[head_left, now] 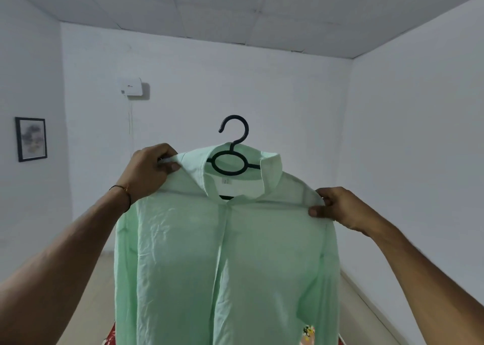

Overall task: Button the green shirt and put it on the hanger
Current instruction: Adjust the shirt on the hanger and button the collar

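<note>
The pale green shirt [225, 253] hangs in front of me, held up in the air, its front placket closed down the middle. A black plastic hanger [231, 158] sits inside the collar, its hook sticking up above the neck opening. My left hand [150, 172] pinches the collar and left shoulder of the shirt. Over at the right shoulder seam, my right hand [340, 208] grips the fabric between thumb and fingers. The shirt's lower part runs out of the frame.
White walls enclose the room, with a framed picture [31, 139] on the left wall and a small white box [132, 86] on the far wall. A red patterned cloth [110, 338] shows below the shirt, on a light wooden surface [99, 279].
</note>
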